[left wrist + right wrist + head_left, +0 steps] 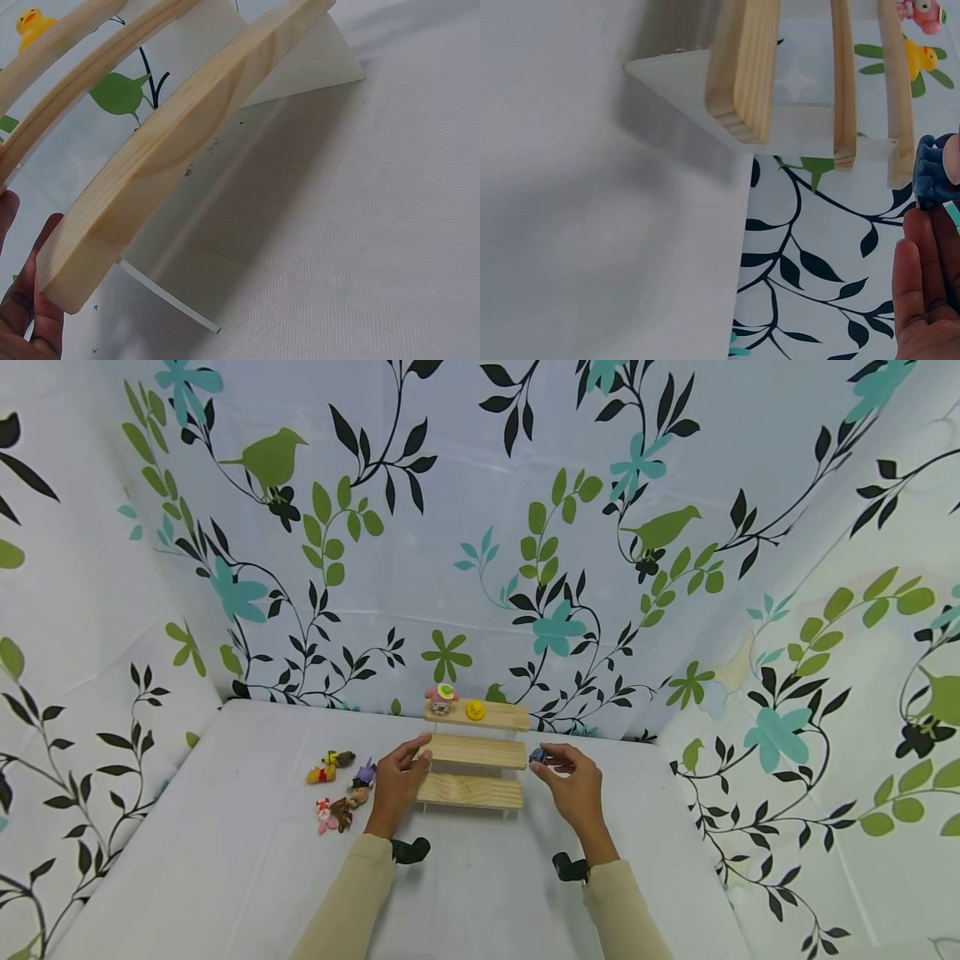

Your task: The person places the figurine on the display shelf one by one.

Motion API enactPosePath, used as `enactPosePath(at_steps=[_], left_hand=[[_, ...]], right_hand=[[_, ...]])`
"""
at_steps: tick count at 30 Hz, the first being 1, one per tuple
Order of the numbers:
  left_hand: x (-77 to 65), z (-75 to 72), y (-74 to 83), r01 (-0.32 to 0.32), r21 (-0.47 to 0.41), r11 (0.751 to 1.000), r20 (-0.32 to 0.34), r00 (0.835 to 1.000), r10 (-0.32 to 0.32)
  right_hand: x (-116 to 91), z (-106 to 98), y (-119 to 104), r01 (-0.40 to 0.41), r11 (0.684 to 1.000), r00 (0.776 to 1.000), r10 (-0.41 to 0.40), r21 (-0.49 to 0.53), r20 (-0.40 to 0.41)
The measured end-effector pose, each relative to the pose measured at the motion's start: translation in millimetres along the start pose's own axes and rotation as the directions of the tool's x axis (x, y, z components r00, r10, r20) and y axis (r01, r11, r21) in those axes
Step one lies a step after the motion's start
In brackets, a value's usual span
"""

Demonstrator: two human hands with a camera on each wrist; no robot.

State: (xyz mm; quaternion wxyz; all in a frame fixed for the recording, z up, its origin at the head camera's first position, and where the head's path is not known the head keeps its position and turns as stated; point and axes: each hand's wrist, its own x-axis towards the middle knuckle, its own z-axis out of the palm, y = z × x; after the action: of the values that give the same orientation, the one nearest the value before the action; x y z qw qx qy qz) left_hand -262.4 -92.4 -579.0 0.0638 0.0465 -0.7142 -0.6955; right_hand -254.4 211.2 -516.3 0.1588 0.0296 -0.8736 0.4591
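Observation:
A three-tier wooden display stand [471, 792] with pale step boards and white supports stands on the table. At its left end, my left hand [397, 783] holds the middle tier's edge between fingers and thumb. In the left wrist view, that hand's fingers [46, 251] show behind the lowest board [172, 142]. By the stand's right end, my right hand [576, 783] pinches a small dark blue toy figure [930, 172] in its fingertips, level with the middle tier. A pink figure [442, 697] and a yellow duck [476, 710] sit on the top tier.
Several small toy figures lie in a group on the white tabletop left of my left hand, among them a red-and-yellow one [321, 774], a purple one [366, 772] and a brown one [341, 814]. A patterned cloth [465, 527] hangs close behind the stand.

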Motion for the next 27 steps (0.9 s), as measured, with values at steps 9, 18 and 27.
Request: enactPosePath(at_steps=[9,18,27], left_hand=[[-2.0,-0.8,2.2,-0.03,-0.026,0.999,-0.004,1.0,0.03],[0.5,0.9,-2.9,-0.006,0.0,1.0,-0.01,1.0,0.006],[0.6,0.5,-3.5,-0.003,-0.001,1.0,-0.006,1.0,0.003]], right_hand=[[16,4,-11,0.043,0.999,0.999,-0.044,0.014,0.01],[28,10,-19,0.086,0.996,0.996,-0.086,0.011,-0.002],[40,18,-28,0.074,0.997,0.997,-0.074,0.027,0.007]])
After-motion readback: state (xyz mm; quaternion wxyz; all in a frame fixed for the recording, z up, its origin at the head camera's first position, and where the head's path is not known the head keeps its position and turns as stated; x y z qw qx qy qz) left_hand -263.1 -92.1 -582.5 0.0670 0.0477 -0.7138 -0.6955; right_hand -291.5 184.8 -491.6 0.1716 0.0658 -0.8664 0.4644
